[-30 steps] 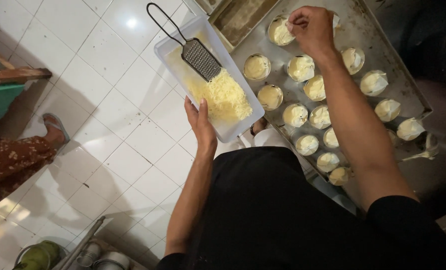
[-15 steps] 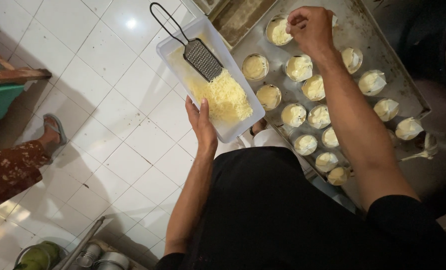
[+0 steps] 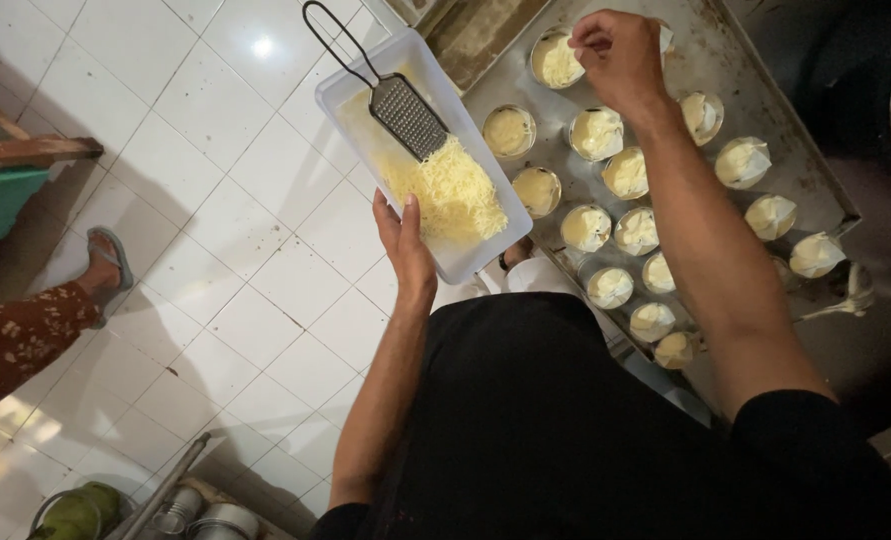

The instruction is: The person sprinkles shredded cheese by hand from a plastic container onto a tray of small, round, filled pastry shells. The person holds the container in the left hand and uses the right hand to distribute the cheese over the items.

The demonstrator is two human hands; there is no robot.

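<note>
My left hand (image 3: 402, 238) holds up a white rectangular tray (image 3: 341, 96) from its near edge. In the tray lie a heap of grated yellow cheese (image 3: 450, 187) and a metal grater with a wire handle (image 3: 403, 114). My right hand (image 3: 620, 58), fingers pinched together, hovers over a cup of pale batter (image 3: 555, 60) at the far end of a metal baking sheet (image 3: 765, 105). Several paper-lined cups of batter (image 3: 597, 134) stand in rows on that sheet.
White floor tiles (image 3: 195, 130) spread to the left. Another person's leg in patterned cloth (image 3: 10, 340) and sandalled foot (image 3: 105, 262) stand at the left, near a green bin (image 3: 0, 195). Metal tins (image 3: 220, 520) sit at the bottom left. A dark worktop (image 3: 855, 60) lies beyond the sheet.
The other person's foot has shifted a little to the right. My hands and the tray stay nearly where they were.
</note>
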